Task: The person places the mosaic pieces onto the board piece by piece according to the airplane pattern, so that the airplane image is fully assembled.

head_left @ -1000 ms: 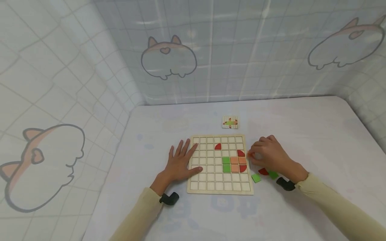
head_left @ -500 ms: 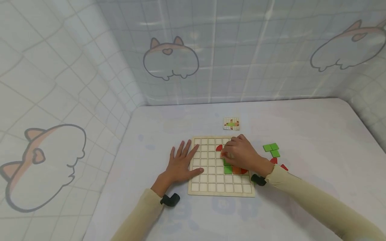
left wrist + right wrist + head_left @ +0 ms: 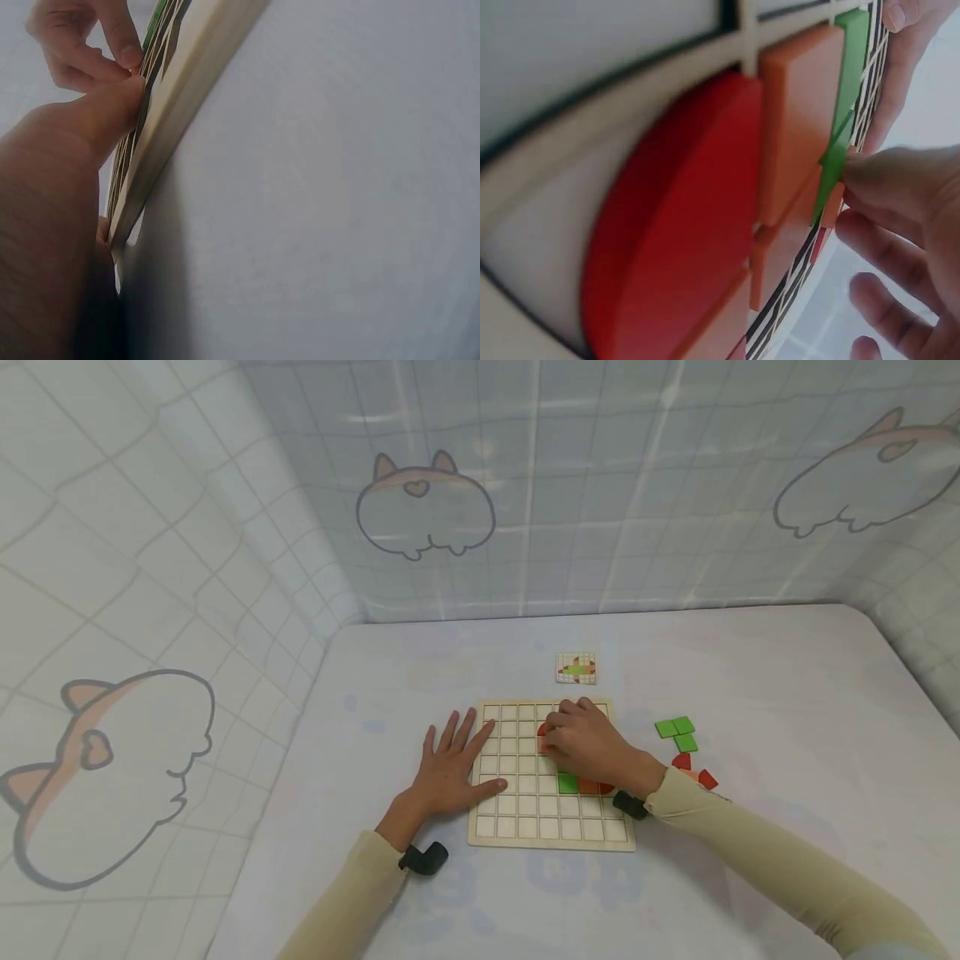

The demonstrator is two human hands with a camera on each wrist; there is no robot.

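A wooden grid board (image 3: 506, 806) lies on the table. Spread flat over its left edge is my left hand (image 3: 444, 772), its thumb and fingers straight. My right hand (image 3: 588, 745) is over the upper middle of the board and pinches an orange square tile (image 3: 831, 208) at a cell just below a red quarter-circle piece (image 3: 542, 728). Next to those fingers, green tiles (image 3: 849, 67), orange tiles (image 3: 802, 112) and a large-looking red quarter-circle (image 3: 697, 202) sit in the grid in the right wrist view. The right hand hides part of these in the head view.
Behind the board lies a small pattern card (image 3: 576, 668). Loose green tiles (image 3: 684, 742) lie right of the board, with red pieces (image 3: 681, 761) and an orange piece (image 3: 692, 775) partly beside the right sleeve (image 3: 697, 810). A tiled-pattern curtain (image 3: 600, 485) closes the back.
My right hand has moved left from beside the board to over its upper middle, carrying the orange tile. Loose pieces at the right came into view. My left hand has stayed in place.
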